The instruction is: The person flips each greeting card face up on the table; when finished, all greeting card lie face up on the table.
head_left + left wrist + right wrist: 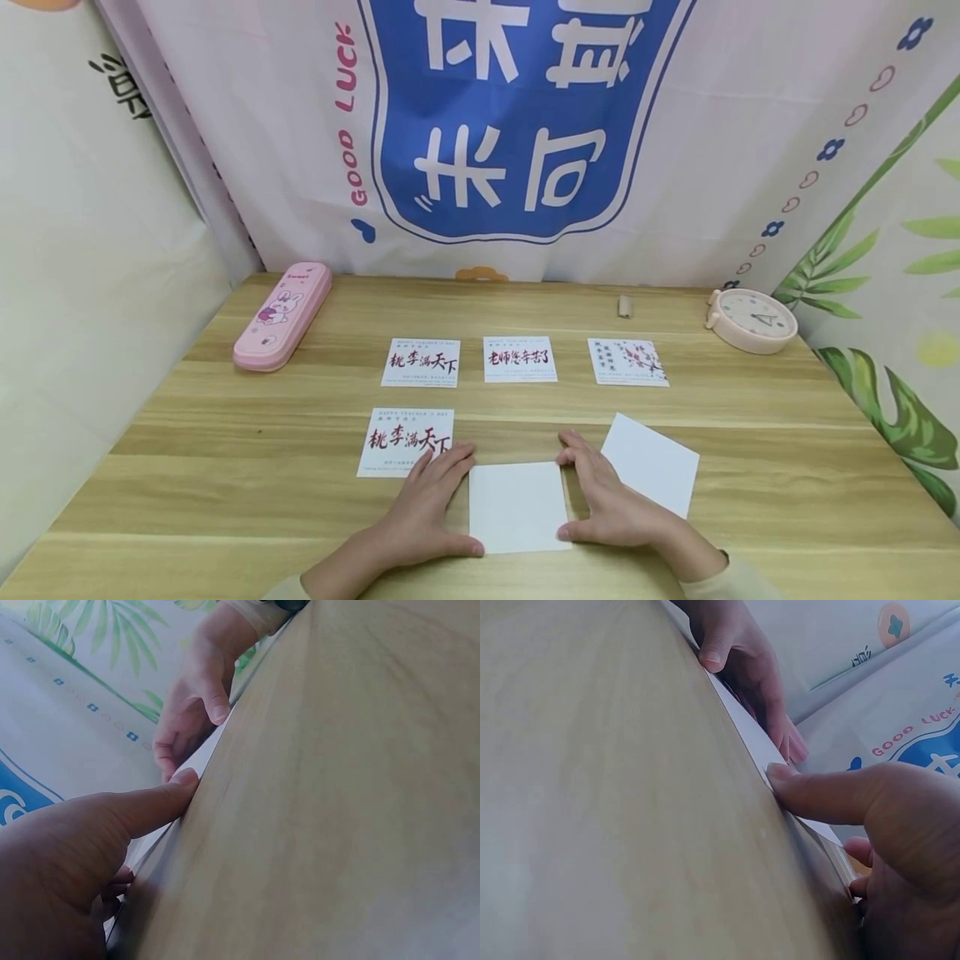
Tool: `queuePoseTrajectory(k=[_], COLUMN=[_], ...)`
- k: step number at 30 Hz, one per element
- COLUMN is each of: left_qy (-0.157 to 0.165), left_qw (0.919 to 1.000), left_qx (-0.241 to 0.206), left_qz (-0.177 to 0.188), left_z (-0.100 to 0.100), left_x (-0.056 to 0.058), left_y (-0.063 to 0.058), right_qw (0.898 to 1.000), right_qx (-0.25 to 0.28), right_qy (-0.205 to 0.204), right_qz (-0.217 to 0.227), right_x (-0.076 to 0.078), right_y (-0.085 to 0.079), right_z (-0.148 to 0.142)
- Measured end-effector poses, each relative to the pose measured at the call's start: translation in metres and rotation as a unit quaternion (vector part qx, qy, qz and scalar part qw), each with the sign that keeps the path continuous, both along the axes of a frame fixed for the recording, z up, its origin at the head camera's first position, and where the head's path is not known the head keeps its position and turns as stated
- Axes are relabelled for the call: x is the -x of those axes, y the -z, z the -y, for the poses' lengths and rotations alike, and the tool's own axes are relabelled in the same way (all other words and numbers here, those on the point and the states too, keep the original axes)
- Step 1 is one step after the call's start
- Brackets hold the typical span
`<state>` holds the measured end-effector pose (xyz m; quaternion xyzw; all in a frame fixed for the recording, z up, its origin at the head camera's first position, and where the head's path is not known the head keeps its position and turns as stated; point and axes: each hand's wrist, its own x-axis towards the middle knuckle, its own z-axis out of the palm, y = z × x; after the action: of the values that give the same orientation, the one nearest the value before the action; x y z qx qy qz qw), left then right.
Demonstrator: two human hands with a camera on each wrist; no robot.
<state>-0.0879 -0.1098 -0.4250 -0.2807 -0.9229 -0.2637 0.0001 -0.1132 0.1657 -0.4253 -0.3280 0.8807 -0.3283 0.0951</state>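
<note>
A blank white square card (519, 508) lies on the wooden table between both hands. My left hand (423, 508) is spread along its left side, thumb at the near corner and fingertips by the far one. On the opposite side, my right hand (609, 498) touches the card's edge with its thumb near the front corner and its fingers near the back corner. The wrist views show the card (201, 759) low against the tabletop. Left fingers overlap a printed card (401, 433) with red lettering. Behind the right hand, another blank card (654, 458) lies turned at an angle, partly hidden.
Farther back lie a red-lettered card (422, 362), a second printed card (521, 360) and a blossom-printed card (628, 362). A pink pencil case (283, 317) lies back left. A small beige object (625, 307) and a round clock (752, 321) are back right. Printed curtains (300, 167) border the table.
</note>
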Motion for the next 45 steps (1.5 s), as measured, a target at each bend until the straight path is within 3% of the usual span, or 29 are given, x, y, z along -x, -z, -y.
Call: queuePoseTrajectory(k=[12,19,25,29,35,41,43,45], left_qy=[-0.018,-0.018,-0.002,-0.005,-0.02,-0.021,-0.024,-0.029], left_qw=[0.9971,0.9895,0.9737,0.9631,0.9438,0.921,0.9161,0.908], left_qx=[-0.071,-0.143,-0.221,-0.268,-0.33,-0.388,-0.4,-0.416], left_qz=[0.024,-0.009,-0.055,-0.028,-0.002,-0.029,-0.008,0.038], left_z=[-0.0004,-0.0019,-0.0024,-0.004,-0.0052,-0.0047,-0.0046,-0.0042], left_x=[-0.0009,0.0008,0.0001,-0.0013,-0.0025,0.0013,0.0015,0.0004], left_y=[0.0002,0.0003,0.0011,0.0005,0.0026,0.0077,0.0074,0.0061], right_qw=[1.0,0.995,0.986,0.977,0.96,0.94,0.932,0.926], right_qx=[0.007,0.063,0.158,0.207,0.28,0.33,0.343,0.355], right_qy=[-0.015,0.023,0.04,0.048,0.03,0.009,0.003,-0.003], right_qz=[-0.02,-0.07,-0.03,0.001,-0.007,0.088,0.117,0.131], right_x=[-0.0007,0.0006,0.0012,0.0006,0.0037,0.005,0.0048,0.005], right_y=[-0.0024,-0.0065,-0.0071,-0.0063,-0.0023,-0.0041,-0.0058,-0.0068], right_z=[0.0004,0.0041,0.0069,0.007,0.008,0.0057,0.005,0.0046])
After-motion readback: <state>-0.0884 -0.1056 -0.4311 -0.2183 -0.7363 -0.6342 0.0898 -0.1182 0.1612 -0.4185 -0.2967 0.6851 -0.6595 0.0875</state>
